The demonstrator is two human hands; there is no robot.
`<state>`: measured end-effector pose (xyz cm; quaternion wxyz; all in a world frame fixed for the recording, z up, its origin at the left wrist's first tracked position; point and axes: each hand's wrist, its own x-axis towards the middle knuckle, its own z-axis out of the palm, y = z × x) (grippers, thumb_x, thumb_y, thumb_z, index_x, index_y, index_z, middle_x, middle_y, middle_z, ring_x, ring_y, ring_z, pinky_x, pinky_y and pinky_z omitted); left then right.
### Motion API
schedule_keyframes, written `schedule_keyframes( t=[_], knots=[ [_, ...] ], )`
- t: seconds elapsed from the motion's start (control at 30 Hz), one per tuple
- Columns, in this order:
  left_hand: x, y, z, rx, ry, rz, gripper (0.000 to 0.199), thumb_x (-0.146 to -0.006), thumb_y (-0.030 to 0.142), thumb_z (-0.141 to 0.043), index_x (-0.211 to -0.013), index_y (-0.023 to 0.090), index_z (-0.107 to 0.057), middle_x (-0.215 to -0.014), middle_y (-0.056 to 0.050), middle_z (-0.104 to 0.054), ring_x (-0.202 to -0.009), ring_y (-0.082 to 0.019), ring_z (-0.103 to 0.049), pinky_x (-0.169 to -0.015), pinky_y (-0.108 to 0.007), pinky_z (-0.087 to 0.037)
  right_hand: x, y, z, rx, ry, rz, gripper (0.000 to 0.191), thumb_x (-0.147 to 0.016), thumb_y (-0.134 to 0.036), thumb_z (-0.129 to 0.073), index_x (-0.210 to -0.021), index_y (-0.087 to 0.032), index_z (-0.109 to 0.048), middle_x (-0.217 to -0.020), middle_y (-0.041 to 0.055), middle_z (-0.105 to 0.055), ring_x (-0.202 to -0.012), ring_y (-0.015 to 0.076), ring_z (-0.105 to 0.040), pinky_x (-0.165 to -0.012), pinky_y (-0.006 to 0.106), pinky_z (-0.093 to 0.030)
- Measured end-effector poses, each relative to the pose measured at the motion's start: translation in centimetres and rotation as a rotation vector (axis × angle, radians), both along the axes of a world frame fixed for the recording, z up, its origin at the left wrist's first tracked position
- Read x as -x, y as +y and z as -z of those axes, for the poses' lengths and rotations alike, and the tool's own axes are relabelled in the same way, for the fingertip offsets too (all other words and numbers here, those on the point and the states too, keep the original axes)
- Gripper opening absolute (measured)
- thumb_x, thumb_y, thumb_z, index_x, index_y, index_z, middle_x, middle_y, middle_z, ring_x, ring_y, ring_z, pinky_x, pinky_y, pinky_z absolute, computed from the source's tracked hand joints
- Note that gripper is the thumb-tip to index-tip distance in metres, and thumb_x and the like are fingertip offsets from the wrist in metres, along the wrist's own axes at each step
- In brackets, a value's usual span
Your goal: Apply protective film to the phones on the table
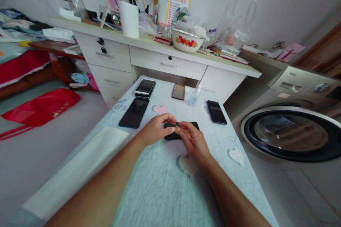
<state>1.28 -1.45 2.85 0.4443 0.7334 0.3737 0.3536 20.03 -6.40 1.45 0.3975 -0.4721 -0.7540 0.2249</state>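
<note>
A black phone (195,125) lies flat, screen up, on the cloth-covered table in front of me. Over its left part my left hand (157,129) is curled, thumb and fingers bent toward each other. My right hand (194,142) comes in from the other side with fingers pinched together. Above the phone's middle the fingertips of both hands meet. Anything between them is too small or too hidden to make out. Part of the phone is covered by the fingers.
Around the table lie a large dark phone (134,112), stacked phones (145,87), a brown phone case (178,92), a clear spray bottle (194,96) and a purple-edged phone (216,112). A whitish strip (80,166) runs along the left side. Beyond stand a desk (160,48) and a washing machine (298,88).
</note>
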Motion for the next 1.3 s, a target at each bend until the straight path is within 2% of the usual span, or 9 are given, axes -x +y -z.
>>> schedule_keyframes(
  t=[0.1, 0.23, 0.4, 0.5, 0.57, 0.67, 0.83, 1.03, 1.3],
  knots=[
    [-0.02, -0.15, -0.05, 0.003, -0.037, 0.015, 0.024, -0.071, 0.030, -0.067, -0.089, 0.018, -0.058, -0.090, -0.001, -0.062, -0.090, -0.017, -0.059, -0.087, -0.032, -0.047, 0.11, -0.12, 0.18, 0.100, 0.194, 0.037, 0.024, -0.094, -0.032, -0.049, -0.117, -0.025, -0.050, -0.097, 0.0031, -0.066, -0.086, 0.0157, -0.065, -0.078, 0.029, -0.050],
    [-0.34, -0.30, 0.23, 0.002, -0.012, 0.031, 0.027, -0.068, 0.029, -0.072, -0.089, 0.018, -0.060, -0.088, 0.000, -0.063, -0.087, -0.017, -0.058, -0.082, -0.030, -0.046, 0.25, -0.14, 0.37, 0.140, 0.348, 0.036, 0.024, -0.094, -0.035, -0.050, -0.116, -0.025, -0.049, -0.101, 0.0043, -0.066, -0.094, 0.0163, -0.065, -0.084, 0.030, -0.050],
    [-0.70, -0.30, 0.16, 0.027, -0.056, -0.009, 0.013, -0.075, 0.027, -0.064, -0.082, 0.017, -0.066, -0.083, -0.001, -0.067, -0.085, -0.017, -0.061, -0.083, -0.030, -0.046, 0.13, -0.11, 0.41, 0.123, 0.315, -0.037, 0.034, -0.092, -0.034, -0.054, -0.125, -0.026, -0.051, -0.107, 0.0051, -0.063, -0.097, 0.0164, -0.063, -0.088, 0.032, -0.049],
    [-0.56, -0.21, -0.01, 0.036, -0.064, -0.027, 0.011, -0.075, 0.026, -0.062, -0.079, 0.016, -0.067, -0.081, -0.001, -0.067, -0.082, -0.017, -0.061, -0.081, -0.030, -0.046, 0.09, -0.08, 0.30, 0.106, 0.262, -0.069, 0.032, -0.089, -0.033, -0.058, -0.120, -0.026, -0.056, -0.111, 0.0050, -0.063, -0.103, 0.0176, -0.060, -0.093, 0.033, -0.046],
    [-0.40, -0.13, -0.05, 0.032, -0.056, -0.023, 0.010, -0.075, 0.024, -0.061, -0.079, 0.016, -0.066, -0.080, -0.001, -0.066, -0.081, -0.016, -0.060, -0.080, -0.029, -0.046, 0.15, -0.06, 0.22, 0.148, 0.292, -0.076, 0.025, -0.089, -0.034, -0.058, -0.112, -0.024, -0.060, -0.105, 0.0044, -0.065, -0.098, 0.0172, -0.061, -0.089, 0.032, -0.048],
    [-0.23, -0.02, -0.02, 0.033, -0.054, 0.002, 0.010, -0.075, 0.023, -0.059, -0.079, 0.016, -0.065, -0.079, 0.000, -0.064, -0.080, -0.015, -0.058, -0.078, -0.029, -0.045, 0.25, -0.06, 0.17, 0.257, 0.397, -0.084, 0.021, -0.089, -0.038, -0.057, -0.100, -0.021, -0.060, -0.090, 0.0027, -0.065, -0.080, 0.0141, -0.061, -0.072, 0.026, -0.049],
    [-0.30, -0.08, -0.07, 0.088, -0.108, 0.042, 0.011, -0.076, 0.025, -0.058, -0.080, 0.015, -0.062, -0.075, 0.001, -0.059, -0.076, -0.013, -0.054, -0.074, -0.026, -0.042, 0.24, -0.05, 0.24, 0.384, 0.476, -0.083, 0.024, -0.087, -0.042, -0.060, -0.095, -0.019, -0.058, -0.063, -0.0052, -0.049, -0.049, 0.0060, -0.040, -0.045, 0.018, -0.032],
    [-0.47, -0.31, -0.01, 0.219, -0.162, 0.130, 0.021, -0.072, 0.026, -0.065, -0.088, 0.016, -0.058, -0.070, 0.004, -0.056, -0.067, -0.010, -0.051, -0.065, -0.023, -0.040, 0.40, 0.10, 0.40, 0.400, 0.578, -0.087, 0.025, -0.085, -0.044, -0.063, -0.094, -0.020, -0.059, -0.064, -0.0056, -0.048, -0.048, 0.0055, -0.036, -0.043, 0.018, -0.029],
    [-0.52, -0.28, 0.54, 0.245, -0.137, 0.144, 0.009, -0.074, 0.021, -0.062, -0.079, 0.015, -0.058, -0.065, 0.004, -0.056, -0.062, -0.009, -0.050, -0.060, -0.021, -0.038, 0.27, -0.15, 0.13, 0.505, 0.653, -0.125, 0.027, -0.086, -0.045, -0.061, -0.096, -0.020, -0.059, -0.062, -0.0056, -0.049, -0.046, 0.0051, -0.036, -0.041, 0.017, -0.026]
  ],
)
